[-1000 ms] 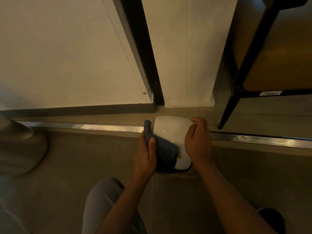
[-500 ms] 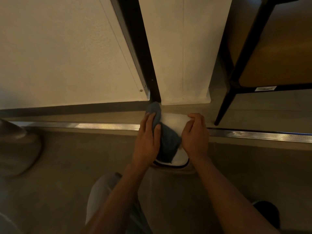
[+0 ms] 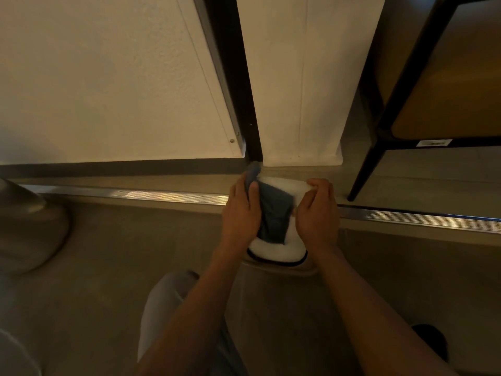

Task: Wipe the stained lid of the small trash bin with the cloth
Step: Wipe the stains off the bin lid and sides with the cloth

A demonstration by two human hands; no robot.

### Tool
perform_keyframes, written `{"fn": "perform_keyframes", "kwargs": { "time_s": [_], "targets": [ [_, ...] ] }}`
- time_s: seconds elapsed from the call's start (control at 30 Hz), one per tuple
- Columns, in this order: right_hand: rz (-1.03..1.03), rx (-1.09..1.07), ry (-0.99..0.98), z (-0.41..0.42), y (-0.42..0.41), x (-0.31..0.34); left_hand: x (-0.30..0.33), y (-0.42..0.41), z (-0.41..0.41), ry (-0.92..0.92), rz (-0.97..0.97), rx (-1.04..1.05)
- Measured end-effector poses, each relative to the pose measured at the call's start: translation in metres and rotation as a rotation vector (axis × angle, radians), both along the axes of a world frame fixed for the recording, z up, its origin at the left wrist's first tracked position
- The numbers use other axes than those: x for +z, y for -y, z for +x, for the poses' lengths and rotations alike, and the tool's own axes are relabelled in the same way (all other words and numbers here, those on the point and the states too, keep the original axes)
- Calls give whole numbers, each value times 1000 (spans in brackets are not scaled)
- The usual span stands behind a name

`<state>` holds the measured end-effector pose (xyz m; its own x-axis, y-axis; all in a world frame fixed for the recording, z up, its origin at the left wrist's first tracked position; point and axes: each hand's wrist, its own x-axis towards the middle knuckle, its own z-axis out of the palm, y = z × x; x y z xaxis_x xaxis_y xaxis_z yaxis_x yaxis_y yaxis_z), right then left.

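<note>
The small trash bin (image 3: 279, 267) stands on the floor (image 3: 108, 267), close in front of the metal threshold strip (image 3: 162, 195) that runs from side to side along the floor, and near the foot of the white wall panels (image 3: 108, 90). Its white lid (image 3: 276, 253) faces up at the camera, with a thin dark line around its near edge.

The left hand (image 3: 240, 215) lies on the left part of the lid with the dark blue cloth (image 3: 273, 215) under its palm and fingers; the fingers are closed on the cloth, the thumb pressing on top, and a bunched end of the cloth sticks out past the fingertips toward the wall. The cloth covers the middle of the lid (any stain under it is hidden).

The right hand (image 3: 317, 213) grips the right side of the lid, its fingers curled over the far rim.

To the right, well apart from the bin, a black chair leg (image 3: 363, 172) rests on the floor beyond the strip. A rounded pale object (image 3: 27, 226) sits at the left edge of the floor; what it is cannot be told. The person's grey-clad knee (image 3: 168, 308) shows below the arms.
</note>
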<state>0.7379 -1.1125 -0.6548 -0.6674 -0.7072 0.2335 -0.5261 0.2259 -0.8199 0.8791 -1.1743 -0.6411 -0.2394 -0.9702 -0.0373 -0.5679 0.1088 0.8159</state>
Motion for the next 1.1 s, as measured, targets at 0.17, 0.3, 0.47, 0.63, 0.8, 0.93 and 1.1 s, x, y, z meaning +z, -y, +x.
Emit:
{"fn": "perform_keyframes", "kwargs": {
  "time_s": [0.17,0.3,0.47,0.63,0.8,0.93,1.1],
  "targets": [
    [-15,-6,8,-1,1,-2,-23,-66,34,-39,25,81],
    [-8,3,-1,0,2,-1,-16,-51,33,-5,0,110],
    [-3,-3,-6,3,2,-1,-9,-40,29,-22,-33,136],
    [-30,-40,30,3,2,-3,-30,-72,47,-103,-49,247],
    [-41,-42,28,4,2,-2,-40,-57,65,-181,240,292],
    [-33,-9,21,-1,2,-1,-40,-49,70,-367,533,292],
    [-16,69,-5,-13,3,-1,-47,-51,74,-397,552,263]
  ]
}}
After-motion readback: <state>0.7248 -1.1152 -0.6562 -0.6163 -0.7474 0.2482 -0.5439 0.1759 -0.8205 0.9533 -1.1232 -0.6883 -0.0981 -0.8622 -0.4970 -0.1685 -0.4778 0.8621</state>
